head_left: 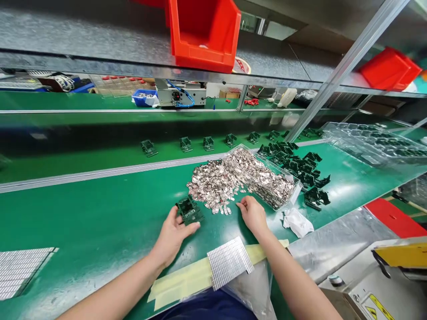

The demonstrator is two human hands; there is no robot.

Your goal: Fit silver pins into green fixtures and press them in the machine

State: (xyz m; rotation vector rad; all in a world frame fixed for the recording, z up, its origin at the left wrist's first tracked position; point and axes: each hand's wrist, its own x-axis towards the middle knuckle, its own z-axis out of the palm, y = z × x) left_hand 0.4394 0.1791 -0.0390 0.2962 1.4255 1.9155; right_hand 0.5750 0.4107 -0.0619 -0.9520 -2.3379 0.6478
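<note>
My left hand (173,233) grips a small dark green part (189,210) on the green table, thumb and fingers round its near end. My right hand (252,214) rests with curled fingers at the near edge of a heap of small silver metal pieces (216,182); whether it pinches one is hidden. The heap spills out of a clear plastic tray (293,186) to the right. A block of stacked silver strips (229,261) lies on yellow tape (187,281) between my forearms.
A pile of dark green parts (300,171) sits right of the tray, and single ones ride the conveyor belt (100,151) behind. A crumpled white cloth (297,221) lies nearby. Red bins (203,33) stand on the shelf above. Clear trays (373,142) lie far right.
</note>
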